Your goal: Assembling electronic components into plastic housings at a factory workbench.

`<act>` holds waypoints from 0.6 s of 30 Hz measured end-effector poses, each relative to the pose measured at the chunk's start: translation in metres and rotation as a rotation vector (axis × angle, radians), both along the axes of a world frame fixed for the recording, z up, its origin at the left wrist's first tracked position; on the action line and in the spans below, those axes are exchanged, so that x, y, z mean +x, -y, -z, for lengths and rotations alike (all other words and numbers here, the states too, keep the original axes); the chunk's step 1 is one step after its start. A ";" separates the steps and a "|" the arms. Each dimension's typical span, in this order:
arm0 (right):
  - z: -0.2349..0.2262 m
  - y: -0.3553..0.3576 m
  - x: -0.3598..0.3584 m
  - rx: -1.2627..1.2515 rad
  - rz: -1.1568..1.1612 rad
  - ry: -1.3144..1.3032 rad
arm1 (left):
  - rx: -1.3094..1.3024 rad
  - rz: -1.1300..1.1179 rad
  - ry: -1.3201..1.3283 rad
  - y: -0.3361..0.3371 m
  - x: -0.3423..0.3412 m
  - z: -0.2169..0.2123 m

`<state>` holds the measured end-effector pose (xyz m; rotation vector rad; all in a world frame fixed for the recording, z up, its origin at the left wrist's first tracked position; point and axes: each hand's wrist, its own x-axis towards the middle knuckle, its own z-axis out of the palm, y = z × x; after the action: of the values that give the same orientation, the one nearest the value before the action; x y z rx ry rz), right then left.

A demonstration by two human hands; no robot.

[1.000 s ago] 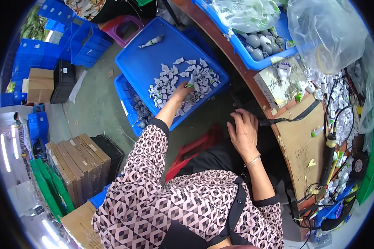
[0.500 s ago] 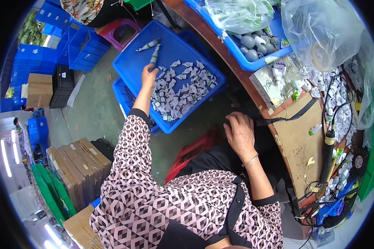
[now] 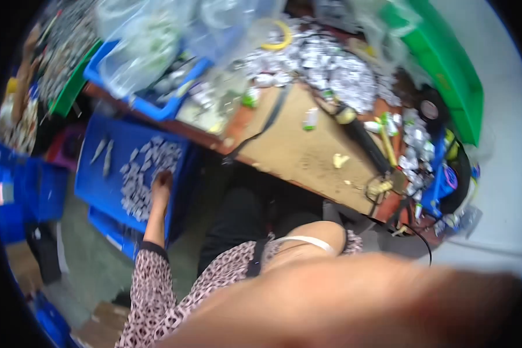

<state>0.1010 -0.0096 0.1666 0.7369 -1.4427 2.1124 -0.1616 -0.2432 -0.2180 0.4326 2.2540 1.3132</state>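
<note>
My left hand (image 3: pixel 162 181) reaches into a blue tray (image 3: pixel 93 184), over the right part of a heap of small white plastic pieces (image 3: pixel 136 191). Its fingers are blurred, so their grip does not show. Left of the heap in the tray lie two slim grey-white pieces (image 3: pixel 107 158), apart from my hand. Large and smeared, my right hand (image 3: pixel 359 296) is raised very close across the bottom of the view. A pale bracelet (image 3: pixel 310 240) circles its wrist, and its fingers cannot be made out.
A workbench (image 3: pixel 307 151) to the right carries a blue bin (image 3: pixel 151 107) with plastic bags, a spread of white parts (image 3: pixel 336 69) and a black-handled cabled tool (image 3: pixel 365 142). A green tray (image 3: pixel 446 69) stands beyond. More blue bins (image 3: pixel 40 185) and cardboard (image 3: pixel 23 264) are at left.
My left hand has let go of the slim grey-white piece and moved onto the white heap. My right hand has come up from my lap close to view. The view has swung right.
</note>
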 end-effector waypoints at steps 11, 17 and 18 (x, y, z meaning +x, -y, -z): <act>-0.046 0.073 -0.026 -0.361 -0.871 -0.049 | -0.008 0.171 0.004 -0.051 0.008 0.009; 0.045 0.037 -0.044 0.405 0.080 0.310 | -0.197 0.002 -0.348 0.006 -0.089 -0.006; 0.065 0.026 -0.038 0.573 0.316 0.366 | -0.220 -0.035 -0.312 0.020 -0.099 -0.015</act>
<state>0.0632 -0.0360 0.1016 0.2773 -2.2431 1.6519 -0.2604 -0.2628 -0.2025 0.5509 2.6396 1.0556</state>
